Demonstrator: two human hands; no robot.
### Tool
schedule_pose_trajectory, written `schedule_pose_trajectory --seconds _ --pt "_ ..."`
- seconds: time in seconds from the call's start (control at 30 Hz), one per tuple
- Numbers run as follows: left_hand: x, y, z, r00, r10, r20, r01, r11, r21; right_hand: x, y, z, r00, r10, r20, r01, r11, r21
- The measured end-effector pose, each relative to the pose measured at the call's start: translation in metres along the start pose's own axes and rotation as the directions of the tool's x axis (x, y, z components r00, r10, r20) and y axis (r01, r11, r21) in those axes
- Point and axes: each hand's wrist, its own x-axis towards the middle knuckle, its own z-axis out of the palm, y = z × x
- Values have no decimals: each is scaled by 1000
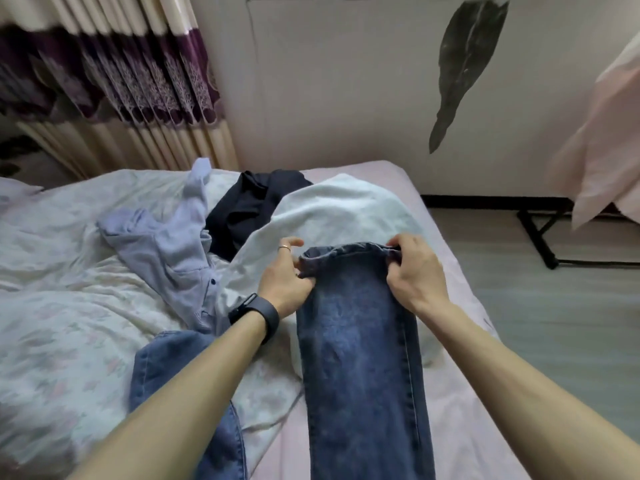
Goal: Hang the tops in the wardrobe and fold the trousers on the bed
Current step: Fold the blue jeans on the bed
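Jeans (360,341): lay lengthwise along the right edge of the bed (457,410), far end resting on a pale top (346,209), near end cut off by the bottom of the view.

Left hand (284,275) pinched the far end's left corner. Right hand (415,271) curled its fingers over the right corner. Both gripped cloth, neither was spread.

Handling, as judged: denim is heavy for a garment, limp yet thick. It should hold a crease and grip well, and it will not break. The double-stitched end corners looked the surest holds. Dragging it may pull the loose top beneath along.

Hard to make out:
- The held end was possibly the waistband, but the bunched fold hid belt loops or buttons.
- More denim (166,368) showed under the left forearm; whether second leg or another pair, could not tell.
- A dark garment (249,209) near the far edge sat half buried, type unclear.
- A light blue shirt (162,244) lay crumpled on the floral quilt (69,306).
- No wardrobe in view.
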Motion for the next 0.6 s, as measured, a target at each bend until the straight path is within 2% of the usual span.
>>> schedule_pose_trajectory --seconds 0.1,0.17,0.23,0.3,0.37,0.43,0.5,0.53,0.6 --pt "8 -7 22 1000 28 0 -27 979 203 7 21 27 997 39 63 -41 999 25" --pt "14 -24 37 1000 -27 15 20 940 340 5 38 50 988 94 119 -101 993 53" --pt "15 -42 47 995 -100 -18 99 915 392 -1 54 69 976 158 152 -171 983 71" --pt "18 -58 55 987 -154 -45 160 949 273 -6 68 83 968 213 132 -227 969 101" --pt "24 -66 56 987 -153 -49 159 978 139 -10 76 93 958 258 128 -271 958 91" --pt "30 -70 53 990 -132 -50 137 984 114 -15 79 99 948 286 138 -294 955 42" --pt "37 -68 48 992 -107 -72 113 991 76 -16 79 101 951 303 60 -306 951 52" --pt "40 -65 46 991 -120 -58 121 992 17 -15 77 101 949 316 21 -316 947 58" --pt "44 -58 41 977 -190 98 206 960 -189 -11 74 98 932 364 -2 -363 930 58"
